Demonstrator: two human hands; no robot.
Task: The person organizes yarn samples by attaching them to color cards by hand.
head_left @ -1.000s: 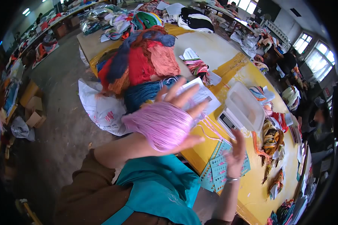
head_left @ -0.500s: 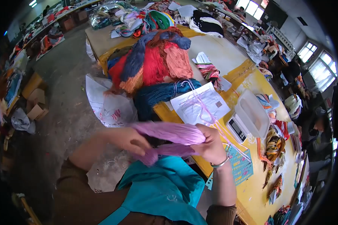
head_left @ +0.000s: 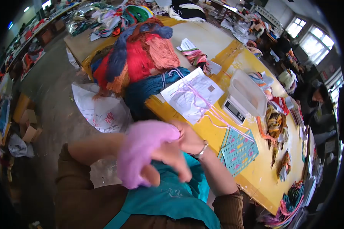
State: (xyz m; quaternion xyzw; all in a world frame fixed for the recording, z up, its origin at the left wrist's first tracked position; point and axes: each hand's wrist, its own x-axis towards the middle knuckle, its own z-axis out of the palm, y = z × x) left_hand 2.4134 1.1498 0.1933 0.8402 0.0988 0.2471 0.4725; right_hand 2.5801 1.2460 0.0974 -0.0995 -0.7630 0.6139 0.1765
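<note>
A lilac skein of yarn point(head_left: 135, 149) hangs in a bend between my hands, above the teal apron point(head_left: 168, 191). My right hand point(head_left: 189, 140) is closed on its right end. My left hand point(head_left: 168, 158) reaches through the skein's loop, so the yarn lies over the back of this hand and the wrist. Its fingers and thumb stick out apart, slightly blurred by motion. To the right of my hands, thin lilac and white strands point(head_left: 202, 100) trail over a printed sheet point(head_left: 191, 93) on the table and onto teal patterned cards point(head_left: 239, 150).
A yellow-topped table point(head_left: 271, 183) holds a heap of red, blue and salmon yarn point(head_left: 137, 57), a dark teal skein point(head_left: 149, 86), and a scale point(head_left: 233, 110) with a clear plastic tub point(head_left: 248, 91). A white plastic bag point(head_left: 99, 108) hangs at the table's left side. Cardboard boxes point(head_left: 28, 128) stand on the floor.
The skein was stretched sideways between both hands; now it bends down around my left hand, which has pushed through its loop. My right hand moved left, and the view has shifted right.
</note>
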